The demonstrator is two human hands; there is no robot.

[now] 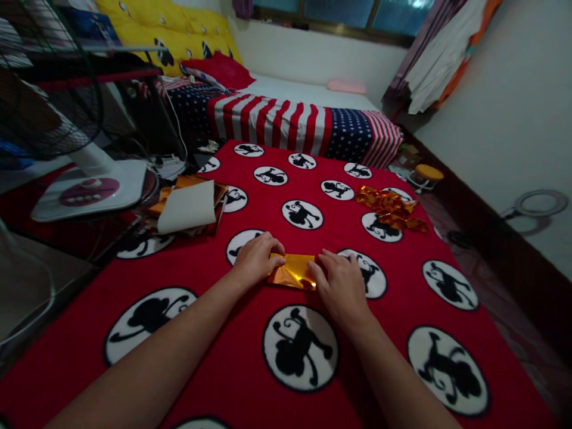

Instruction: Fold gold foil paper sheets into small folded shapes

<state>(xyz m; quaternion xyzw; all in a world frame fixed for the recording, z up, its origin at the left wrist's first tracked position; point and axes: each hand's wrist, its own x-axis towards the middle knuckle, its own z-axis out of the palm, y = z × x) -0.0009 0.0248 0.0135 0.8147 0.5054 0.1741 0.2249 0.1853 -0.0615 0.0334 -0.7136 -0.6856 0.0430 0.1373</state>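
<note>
A shiny gold foil paper [292,274], folded into a small rectangle, lies on the red cloth between my two hands. At its left end my left hand [258,261] is closed, the thumb on top of the foil and the fingers curled at its edge. My right hand [343,286] grips the right end with its thumb against the edge; part of its fingers rests along the cloth. The undersides of both hands are hidden.
A stack of gold paper sheets [154,208] with a pale card [187,205] on top sits at the left. Folded gold foil pieces [388,208] are piled at the right. A white fan base [89,185] stands left; a bed [286,122] is behind.
</note>
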